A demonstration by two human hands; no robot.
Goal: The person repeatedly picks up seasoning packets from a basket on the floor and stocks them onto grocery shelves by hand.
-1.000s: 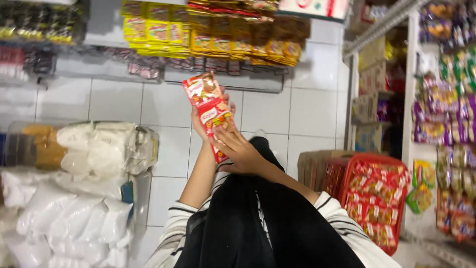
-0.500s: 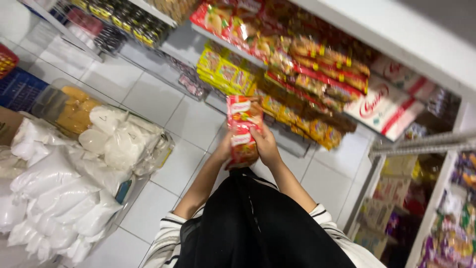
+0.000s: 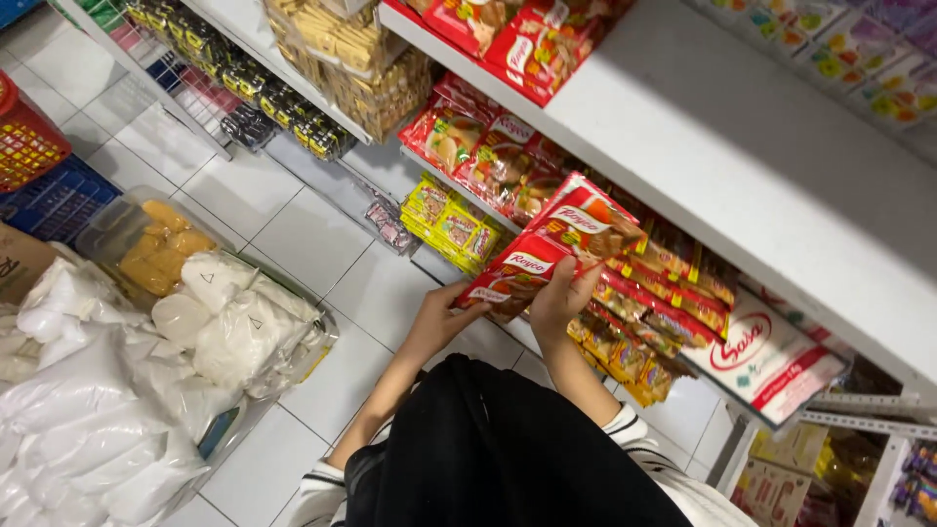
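A long white shelf unit (image 3: 683, 127) runs across the upper right of the view, its boards stacked with packaged goods. Below and to the left lies a white tiled floor (image 3: 293, 234). On that floor, at the left, sits a large heap of clear bags of white powder (image 3: 107, 410), with a clear tub of yellow-orange pieces (image 3: 161, 249) just beside it and a blue crate (image 3: 54, 195) and a red basket (image 3: 24, 141) further up the left edge. The person's dark garment (image 3: 508, 449) fills the bottom centre, with striped sleeves showing at either side of it.

On the lower shelf board a row of red and yellow sachets (image 3: 664, 293) stands packed close, with a white pouch bearing a red mark (image 3: 771, 356) at its right end and a block of small yellow packets (image 3: 449, 220) at its left end.

In front of that row, both hands hold up a bunch of red sachets (image 3: 551, 249), tilted and fanned, near the shelf edge. The left hand (image 3: 444, 312) curls its fingers around the bunch's lower left end. The right hand (image 3: 561, 298) is closed on the bunch from beneath, thumb pressed on the front of the packets.
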